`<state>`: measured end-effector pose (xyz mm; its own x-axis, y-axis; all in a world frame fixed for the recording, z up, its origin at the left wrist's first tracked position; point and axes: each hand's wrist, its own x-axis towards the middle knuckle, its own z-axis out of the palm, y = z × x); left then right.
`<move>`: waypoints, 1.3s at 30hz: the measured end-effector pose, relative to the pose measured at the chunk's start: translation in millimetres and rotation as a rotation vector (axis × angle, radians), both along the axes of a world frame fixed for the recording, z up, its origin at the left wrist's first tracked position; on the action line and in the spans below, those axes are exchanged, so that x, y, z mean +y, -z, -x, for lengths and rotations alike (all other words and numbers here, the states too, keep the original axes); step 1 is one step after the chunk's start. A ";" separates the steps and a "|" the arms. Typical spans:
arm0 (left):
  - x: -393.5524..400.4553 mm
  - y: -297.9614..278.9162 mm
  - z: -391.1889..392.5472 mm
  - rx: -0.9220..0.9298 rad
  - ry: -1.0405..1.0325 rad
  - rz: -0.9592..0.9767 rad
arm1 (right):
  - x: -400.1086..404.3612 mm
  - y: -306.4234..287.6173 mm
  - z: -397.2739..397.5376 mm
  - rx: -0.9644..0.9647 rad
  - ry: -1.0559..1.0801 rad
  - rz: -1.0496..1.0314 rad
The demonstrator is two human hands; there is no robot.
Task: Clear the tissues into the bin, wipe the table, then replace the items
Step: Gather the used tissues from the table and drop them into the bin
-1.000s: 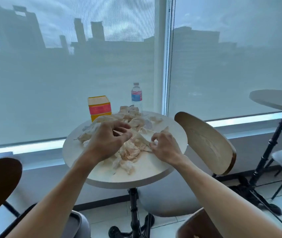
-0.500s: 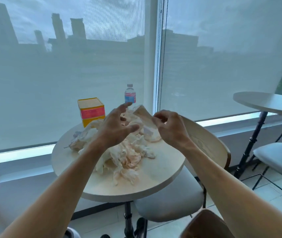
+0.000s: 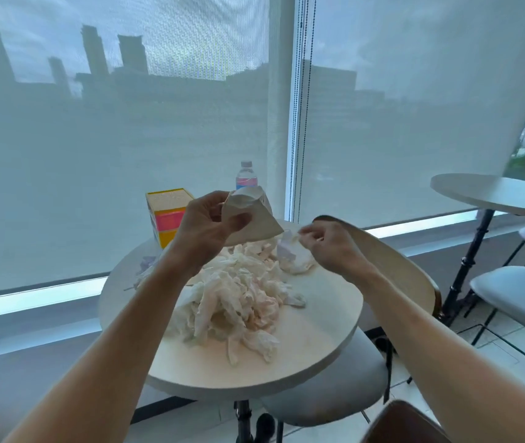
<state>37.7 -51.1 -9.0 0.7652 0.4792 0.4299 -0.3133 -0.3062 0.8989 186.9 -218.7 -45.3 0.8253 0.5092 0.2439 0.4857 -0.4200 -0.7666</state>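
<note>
A heap of crumpled white tissues [image 3: 238, 302] lies in the middle of the round pale table [image 3: 318, 340]. My left hand [image 3: 205, 227] is raised above the heap and pinches a stiff beige paper piece [image 3: 254, 223] between thumb and fingers. My right hand [image 3: 328, 244] hovers at the table's far right, its fingers curled round a crumpled white tissue [image 3: 293, 257] that still touches the tabletop. A yellow and pink box [image 3: 166, 215] and a small water bottle [image 3: 246, 174] stand at the table's far edge, the bottle partly hidden by the paper.
A wooden-backed chair [image 3: 392, 266] with a grey seat is tucked under the table's right side. A second round table [image 3: 494, 193] and grey chairs [image 3: 516, 292] stand further right. A window ledge runs behind the table. No bin is in view.
My left hand has lifted off the heap and now holds the beige paper piece up. My right hand has moved right and down onto a tissue. The camera has shifted.
</note>
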 end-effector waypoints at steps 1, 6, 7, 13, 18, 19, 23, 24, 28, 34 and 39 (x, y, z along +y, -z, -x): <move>2.5 0.5 0.5 -0.001 -0.006 -0.002 | 2.1 9.4 -5.8 -0.036 0.043 0.153; 6.1 1.9 1.9 -0.004 -0.011 -0.009 | 17.8 41.1 -15.9 -0.073 0.152 0.573; 6.0 2.0 2.0 -0.003 -0.014 -0.010 | 20.8 44.6 -16.8 -0.083 0.160 0.581; 2.9 2.4 7.0 0.007 -0.032 -0.024 | 19.5 41.3 -7.7 -0.148 0.069 0.297; -7.7 3.4 11.3 0.026 -0.049 -0.011 | 1.5 13.5 2.0 -0.129 0.027 0.053; -10.8 3.1 11.6 0.030 -0.054 -0.010 | -3.1 7.0 3.7 -0.117 0.031 0.005; -26.7 1.5 11.0 0.033 -0.067 -0.001 | -30.9 -18.3 15.2 -0.106 0.041 -0.139; -29.9 1.2 10.8 0.029 -0.067 0.003 | -38.6 -24.4 19.8 -0.096 0.043 -0.175; -49.1 3.1 6.9 0.014 -0.048 0.018 | -74.6 -33.3 32.5 -0.021 0.043 -0.293; -88.0 15.6 -3.8 0.027 0.012 0.030 | -135.6 -0.5 38.1 0.090 0.053 -0.323; -131.1 34.1 -11.3 0.067 0.061 0.041 | -181.7 58.8 32.8 0.180 0.085 -0.251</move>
